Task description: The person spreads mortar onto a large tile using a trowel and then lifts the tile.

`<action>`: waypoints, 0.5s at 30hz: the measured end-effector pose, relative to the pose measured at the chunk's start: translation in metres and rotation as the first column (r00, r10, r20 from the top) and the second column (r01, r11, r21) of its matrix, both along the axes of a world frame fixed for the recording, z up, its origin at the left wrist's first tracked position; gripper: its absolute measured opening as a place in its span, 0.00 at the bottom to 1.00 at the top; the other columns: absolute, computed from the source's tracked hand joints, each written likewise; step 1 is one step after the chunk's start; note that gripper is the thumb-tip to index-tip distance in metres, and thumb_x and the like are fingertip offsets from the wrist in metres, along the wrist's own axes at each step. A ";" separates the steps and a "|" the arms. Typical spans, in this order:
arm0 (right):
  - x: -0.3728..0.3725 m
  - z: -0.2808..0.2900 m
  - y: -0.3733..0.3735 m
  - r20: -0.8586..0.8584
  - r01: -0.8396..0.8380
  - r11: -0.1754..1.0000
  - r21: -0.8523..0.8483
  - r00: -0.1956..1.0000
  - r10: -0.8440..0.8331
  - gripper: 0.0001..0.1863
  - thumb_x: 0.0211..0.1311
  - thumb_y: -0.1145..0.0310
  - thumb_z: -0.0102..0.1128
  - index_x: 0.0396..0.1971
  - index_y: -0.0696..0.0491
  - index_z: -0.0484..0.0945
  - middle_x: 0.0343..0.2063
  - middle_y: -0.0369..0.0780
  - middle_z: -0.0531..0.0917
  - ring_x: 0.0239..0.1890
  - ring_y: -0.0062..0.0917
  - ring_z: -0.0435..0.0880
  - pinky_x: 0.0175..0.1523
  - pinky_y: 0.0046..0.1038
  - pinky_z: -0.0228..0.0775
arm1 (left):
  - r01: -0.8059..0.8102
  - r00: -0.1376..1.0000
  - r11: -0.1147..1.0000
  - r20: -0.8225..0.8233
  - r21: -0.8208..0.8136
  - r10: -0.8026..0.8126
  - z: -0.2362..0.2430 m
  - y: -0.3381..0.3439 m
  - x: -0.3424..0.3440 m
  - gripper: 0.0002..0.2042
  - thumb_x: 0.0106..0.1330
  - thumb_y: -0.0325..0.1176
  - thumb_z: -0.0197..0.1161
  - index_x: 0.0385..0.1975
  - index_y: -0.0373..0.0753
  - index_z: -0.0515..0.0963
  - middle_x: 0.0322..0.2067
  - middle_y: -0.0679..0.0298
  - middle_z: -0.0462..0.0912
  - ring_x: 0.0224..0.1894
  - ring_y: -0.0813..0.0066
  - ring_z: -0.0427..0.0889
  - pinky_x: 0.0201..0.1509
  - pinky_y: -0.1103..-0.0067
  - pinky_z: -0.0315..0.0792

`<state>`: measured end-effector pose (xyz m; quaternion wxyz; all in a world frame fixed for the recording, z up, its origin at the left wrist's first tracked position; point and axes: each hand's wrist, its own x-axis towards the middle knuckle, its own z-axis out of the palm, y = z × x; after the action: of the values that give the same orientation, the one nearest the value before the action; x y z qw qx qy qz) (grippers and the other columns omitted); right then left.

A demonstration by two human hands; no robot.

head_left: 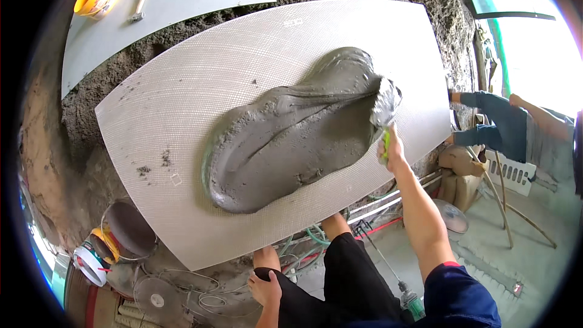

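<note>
Lime-green trowel handle (385, 142) in outstretched right hand's closed grip (396, 152), left hand (265, 290) half-curled at knee (263, 271)

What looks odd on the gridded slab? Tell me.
Dark crumbs lie on the left part of the gridded slab, apart from the grey mortar. They look like stray dirt against its paleness; nothing else there stands out.

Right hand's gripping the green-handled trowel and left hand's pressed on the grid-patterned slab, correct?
Not quite: the head view shows the left hand at the left leg, off the grid-patterned slab. The right hand does grip the green-handled trowel.
</note>
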<state>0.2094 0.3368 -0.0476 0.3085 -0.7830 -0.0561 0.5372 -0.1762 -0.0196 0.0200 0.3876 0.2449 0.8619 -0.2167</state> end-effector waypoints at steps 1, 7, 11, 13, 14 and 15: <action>-0.007 -0.001 0.013 0.008 0.003 1.000 -0.001 1.000 -0.003 0.28 0.63 0.35 0.44 0.25 0.47 0.66 0.14 0.33 0.66 0.12 0.19 0.67 0.16 0.25 0.60 | -0.007 1.000 1.000 0.001 0.014 0.007 0.000 -0.002 0.001 0.33 0.56 0.49 0.64 0.55 0.31 0.65 0.50 0.47 0.70 0.53 0.49 0.71 0.54 0.62 0.69; -0.132 -0.013 0.031 -0.161 -0.374 0.927 -0.002 0.915 0.369 0.28 0.66 0.39 0.43 0.37 0.52 0.72 0.17 0.33 0.68 0.13 0.21 0.67 0.16 0.26 0.61 | 0.131 0.991 0.991 -0.028 -0.035 -0.132 -0.004 -0.006 0.016 0.34 0.54 0.53 0.62 0.53 0.31 0.66 0.49 0.47 0.71 0.52 0.50 0.72 0.51 0.60 0.70; -0.255 -0.006 -0.007 -0.127 -0.720 0.694 0.019 0.687 0.716 0.29 0.67 0.41 0.43 0.37 0.55 0.74 0.17 0.37 0.72 0.15 0.21 0.69 0.20 0.30 0.67 | 0.098 0.994 0.995 -0.048 0.007 -0.098 0.003 -0.006 0.019 0.34 0.54 0.53 0.63 0.52 0.30 0.66 0.48 0.46 0.71 0.52 0.49 0.72 0.51 0.60 0.70; -0.284 -0.017 -0.033 0.159 -0.888 0.453 0.079 0.460 0.873 0.32 0.66 0.40 0.44 0.46 0.58 0.72 0.33 0.53 0.82 0.40 0.46 0.81 0.42 0.39 0.73 | 0.067 0.998 0.997 -0.019 0.041 -0.066 -0.003 -0.008 0.024 0.34 0.54 0.52 0.63 0.52 0.30 0.66 0.49 0.44 0.70 0.53 0.48 0.71 0.52 0.60 0.70; -0.300 -0.006 -0.043 0.084 -0.893 0.446 0.053 0.449 0.889 0.32 0.66 0.40 0.44 0.45 0.59 0.72 0.35 0.56 0.81 0.43 0.51 0.79 0.45 0.41 0.71 | 0.034 0.999 0.999 -0.023 0.038 -0.034 -0.004 -0.009 0.025 0.34 0.54 0.52 0.63 0.53 0.30 0.66 0.50 0.44 0.70 0.53 0.48 0.71 0.54 0.60 0.69; -0.314 0.005 -0.052 0.007 -0.899 0.437 0.025 0.437 0.900 0.32 0.66 0.41 0.44 0.44 0.60 0.72 0.38 0.59 0.79 0.45 0.55 0.76 0.49 0.43 0.69 | 0.020 0.999 0.999 -0.043 0.029 -0.019 -0.005 -0.010 0.024 0.34 0.54 0.52 0.63 0.53 0.30 0.66 0.50 0.44 0.70 0.53 0.48 0.71 0.54 0.60 0.69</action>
<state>-0.1049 0.2843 -0.0423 -0.0135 -0.6281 -0.4687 0.6210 -0.1522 -0.0295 0.0147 0.3631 0.2543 0.8706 -0.2132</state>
